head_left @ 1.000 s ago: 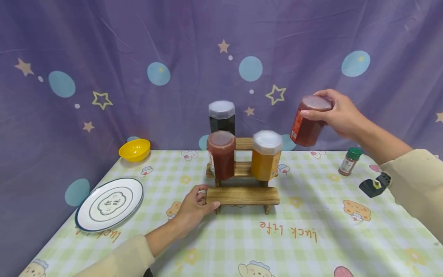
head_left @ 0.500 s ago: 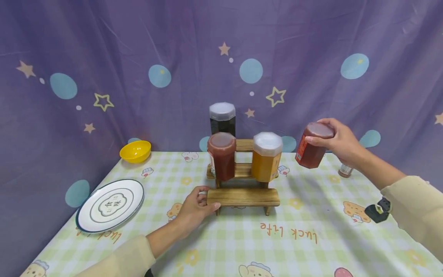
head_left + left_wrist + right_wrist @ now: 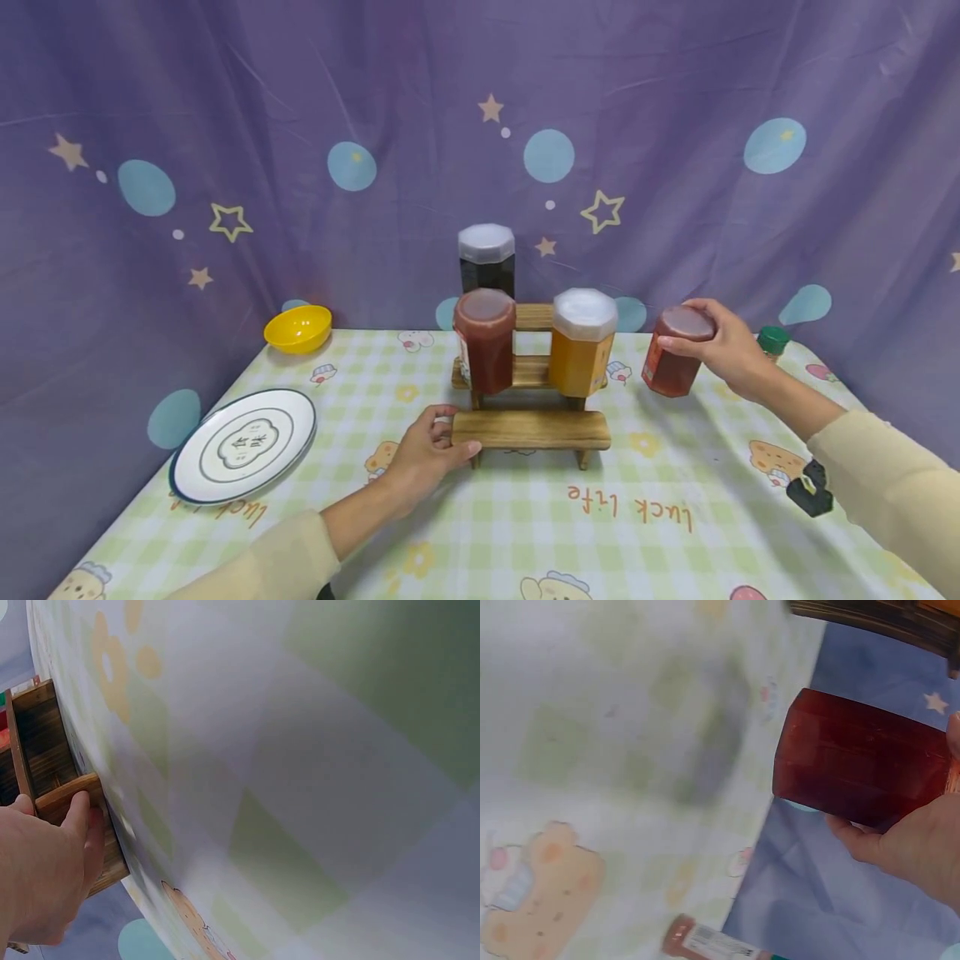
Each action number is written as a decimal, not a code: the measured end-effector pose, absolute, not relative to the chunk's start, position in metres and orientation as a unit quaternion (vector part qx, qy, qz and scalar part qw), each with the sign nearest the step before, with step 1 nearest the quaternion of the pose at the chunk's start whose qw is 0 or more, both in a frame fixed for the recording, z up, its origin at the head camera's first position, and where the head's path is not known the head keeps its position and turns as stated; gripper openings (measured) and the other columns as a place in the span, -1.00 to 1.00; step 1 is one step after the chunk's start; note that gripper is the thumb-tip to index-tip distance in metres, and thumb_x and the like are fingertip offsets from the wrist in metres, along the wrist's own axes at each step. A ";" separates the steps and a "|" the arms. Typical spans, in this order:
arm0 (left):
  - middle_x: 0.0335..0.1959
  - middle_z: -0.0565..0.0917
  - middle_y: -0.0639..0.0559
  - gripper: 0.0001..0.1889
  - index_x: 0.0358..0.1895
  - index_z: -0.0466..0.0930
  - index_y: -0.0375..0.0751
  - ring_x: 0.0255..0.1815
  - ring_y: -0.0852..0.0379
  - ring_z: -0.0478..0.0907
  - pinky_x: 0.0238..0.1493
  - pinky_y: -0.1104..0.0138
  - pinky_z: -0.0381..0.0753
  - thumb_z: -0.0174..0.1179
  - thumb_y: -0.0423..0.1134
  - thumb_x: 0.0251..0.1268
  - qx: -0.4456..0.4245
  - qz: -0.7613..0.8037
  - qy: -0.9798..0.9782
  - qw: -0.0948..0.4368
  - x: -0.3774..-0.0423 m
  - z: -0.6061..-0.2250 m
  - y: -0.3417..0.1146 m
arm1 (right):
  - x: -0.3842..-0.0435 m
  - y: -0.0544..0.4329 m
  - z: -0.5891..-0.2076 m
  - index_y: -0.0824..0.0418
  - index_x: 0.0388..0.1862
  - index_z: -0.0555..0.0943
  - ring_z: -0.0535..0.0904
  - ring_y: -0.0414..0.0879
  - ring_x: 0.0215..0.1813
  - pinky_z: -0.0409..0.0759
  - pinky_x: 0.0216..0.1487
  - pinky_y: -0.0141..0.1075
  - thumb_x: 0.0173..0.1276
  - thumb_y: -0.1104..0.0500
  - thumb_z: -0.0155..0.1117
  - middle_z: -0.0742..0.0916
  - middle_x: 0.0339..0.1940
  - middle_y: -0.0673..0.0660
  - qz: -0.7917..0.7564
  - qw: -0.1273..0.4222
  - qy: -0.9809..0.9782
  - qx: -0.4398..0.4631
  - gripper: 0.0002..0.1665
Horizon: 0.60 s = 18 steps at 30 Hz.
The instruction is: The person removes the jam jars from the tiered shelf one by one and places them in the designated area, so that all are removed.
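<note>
My right hand [image 3: 731, 358] grips an eight-sided jar of dark red sauce [image 3: 672, 375] near its top, close over the cloth to the right of the rack. In the right wrist view the jar [image 3: 862, 761] is seen from its base end, its shadow on the cloth. My left hand [image 3: 420, 460] holds the left end of the lowest step of a stepped wooden rack [image 3: 532, 429], thumb in front and fingers behind. Another red jar [image 3: 486, 354] and an amber jar with a whitish lid [image 3: 581, 358] stand on the middle step. Behind them is a black jar [image 3: 487, 271], partly hidden.
A small shaker with a green cap [image 3: 772, 340] stands behind my right hand, mostly hidden by it. On the left lie a white plate [image 3: 288, 412] with a dark rim and a yellow bowl [image 3: 298, 333]. A purple curtain [image 3: 405, 167] hangs along the table's back edge.
My right hand has lowered the red jar from high in front of the curtain to close over the cloth. The left hand keeps its hold on the rack.
</note>
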State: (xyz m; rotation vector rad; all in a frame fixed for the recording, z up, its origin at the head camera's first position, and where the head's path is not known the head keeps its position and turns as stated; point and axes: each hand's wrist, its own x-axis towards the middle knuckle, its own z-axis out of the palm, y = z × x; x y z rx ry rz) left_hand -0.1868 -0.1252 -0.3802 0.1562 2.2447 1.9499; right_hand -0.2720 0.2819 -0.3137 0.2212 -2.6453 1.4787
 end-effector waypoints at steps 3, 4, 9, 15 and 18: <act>0.03 0.52 -0.26 -0.31 0.33 0.15 -0.35 -0.15 -0.02 0.61 -0.07 0.24 0.65 0.33 -0.35 0.20 0.052 0.654 0.750 0.082 -0.187 -0.381 -0.125 | -0.272 0.282 -0.324 0.33 0.40 0.15 0.40 0.20 0.18 0.50 -0.19 -0.56 0.23 -0.03 0.42 0.42 0.22 0.41 0.481 0.054 -0.872 0.075 -0.05; 0.03 0.52 -0.26 -0.31 0.33 0.15 -0.35 -0.16 -0.02 0.62 -0.07 0.24 0.65 0.33 -0.35 0.20 0.051 0.655 0.750 0.080 -0.187 -0.381 -0.125 | -0.272 0.281 -0.327 0.34 0.39 0.16 0.41 0.19 0.17 0.50 -0.18 -0.56 0.23 -0.02 0.43 0.42 0.21 0.41 0.481 0.055 -0.872 0.077 -0.06; 0.05 0.52 -0.26 -0.31 0.32 0.18 -0.34 -0.22 0.06 0.60 -0.10 0.24 0.65 0.34 -0.34 0.19 0.045 0.654 0.752 0.076 -0.186 -0.381 -0.124 | -0.273 0.280 -0.337 0.37 0.36 0.18 0.43 0.13 0.13 0.53 -0.15 -0.54 0.24 0.02 0.42 0.45 0.19 0.40 0.489 0.053 -0.867 0.087 -0.10; 0.07 0.52 -0.24 -0.30 0.34 0.15 -0.32 -0.18 -0.02 0.61 -0.07 0.24 0.64 0.34 -0.30 0.20 0.048 0.651 0.752 0.086 -0.186 -0.380 -0.126 | -0.274 0.278 -0.343 0.37 0.38 0.17 0.43 0.13 0.14 0.51 -0.14 -0.53 0.22 0.01 0.43 0.45 0.19 0.39 0.489 0.046 -0.867 0.088 -0.07; 0.07 0.52 -0.24 -0.30 0.34 0.15 -0.32 -0.17 0.01 0.61 -0.05 0.24 0.64 0.34 -0.30 0.20 0.050 0.653 0.751 0.087 -0.187 -0.381 -0.126 | -0.275 0.278 -0.346 0.35 0.38 0.19 0.44 0.12 0.12 0.51 -0.12 -0.52 0.21 0.01 0.44 0.47 0.18 0.39 0.488 0.044 -0.868 0.086 -0.07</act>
